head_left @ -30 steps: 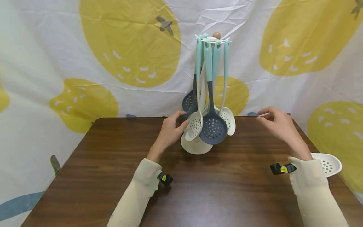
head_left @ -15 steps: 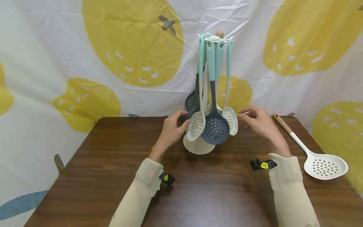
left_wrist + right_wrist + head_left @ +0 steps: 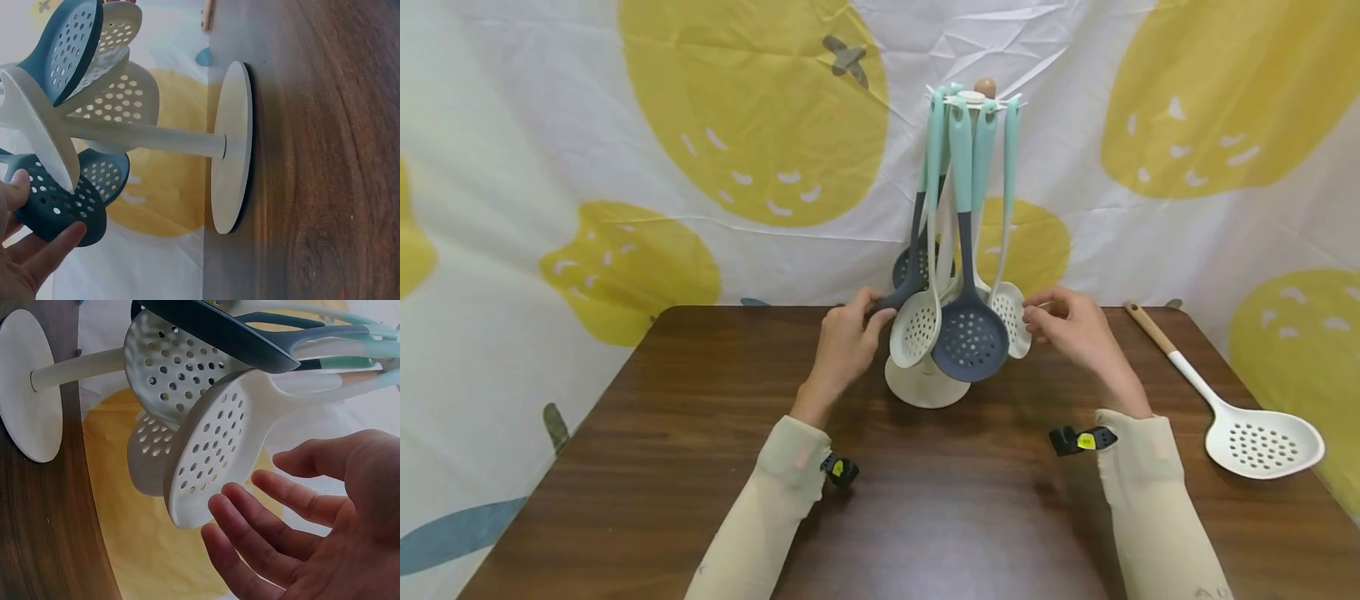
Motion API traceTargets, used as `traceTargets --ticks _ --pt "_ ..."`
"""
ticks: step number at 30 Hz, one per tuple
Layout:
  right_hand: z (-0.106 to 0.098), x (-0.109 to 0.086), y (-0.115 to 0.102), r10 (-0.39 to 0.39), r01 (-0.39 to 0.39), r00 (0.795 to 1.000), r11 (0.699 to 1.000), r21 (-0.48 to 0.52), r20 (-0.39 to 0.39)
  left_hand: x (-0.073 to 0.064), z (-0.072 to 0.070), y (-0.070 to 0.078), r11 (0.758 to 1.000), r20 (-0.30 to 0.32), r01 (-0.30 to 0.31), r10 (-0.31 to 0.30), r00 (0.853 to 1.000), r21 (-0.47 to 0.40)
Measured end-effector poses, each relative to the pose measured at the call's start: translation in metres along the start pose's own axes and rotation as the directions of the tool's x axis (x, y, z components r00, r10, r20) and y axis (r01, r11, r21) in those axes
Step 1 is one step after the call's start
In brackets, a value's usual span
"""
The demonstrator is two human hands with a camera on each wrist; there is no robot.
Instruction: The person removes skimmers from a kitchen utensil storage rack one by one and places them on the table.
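A white stand (image 3: 925, 390) holds several skimmers by their mint handles. My left hand (image 3: 844, 342) pinches the perforated head of a dark blue skimmer (image 3: 59, 206) at the stand's left, thumb on one face and fingers on the other. My right hand (image 3: 1077, 333) is at the right side, fingers spread and slightly bent, fingertips right at the edge of a white skimmer (image 3: 219, 444). Between the hands, another dark blue skimmer (image 3: 970, 340) hangs at the front, with a white skimmer (image 3: 916, 329) just left of it.
A white skimmer (image 3: 1262, 442) with a wooden-ended handle lies on the brown table (image 3: 737, 467), to the right of my right arm. Behind the table hangs a white cloth (image 3: 790, 267) with yellow fruit prints. Another dark blue skimmer (image 3: 106, 178) hangs at the back of the stand.
My right hand has moved left, to the edge of the white skimmer, uncovering the one lying on the table. My left hand stays at the dark blue skimmer, its head now slightly further out.
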State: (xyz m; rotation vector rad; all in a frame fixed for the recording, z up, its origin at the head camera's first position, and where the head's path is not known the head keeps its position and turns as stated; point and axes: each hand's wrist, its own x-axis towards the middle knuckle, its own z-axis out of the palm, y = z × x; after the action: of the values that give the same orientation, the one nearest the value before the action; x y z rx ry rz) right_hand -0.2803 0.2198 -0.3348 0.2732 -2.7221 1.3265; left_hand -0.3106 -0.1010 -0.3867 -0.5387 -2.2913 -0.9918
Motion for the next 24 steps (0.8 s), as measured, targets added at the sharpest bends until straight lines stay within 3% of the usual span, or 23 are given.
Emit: traceTargets --ticks 8,24 --pt "0.0023 -0.0009 -0.0021 -0.008 0.009 1.0 1.0 0.016 -0.016 -0.0019 0.002 0.0003 0.999 -0.075 -0.046 0.047 0.996 0.003" --pt "0.0007 -0.0002 -0.0052 -0.021 0.022 1.0 1.0 0.019 -0.013 -0.001 0.0035 0.0009 1.0 -0.202 -0.014 0.014 0.979 -0.003"
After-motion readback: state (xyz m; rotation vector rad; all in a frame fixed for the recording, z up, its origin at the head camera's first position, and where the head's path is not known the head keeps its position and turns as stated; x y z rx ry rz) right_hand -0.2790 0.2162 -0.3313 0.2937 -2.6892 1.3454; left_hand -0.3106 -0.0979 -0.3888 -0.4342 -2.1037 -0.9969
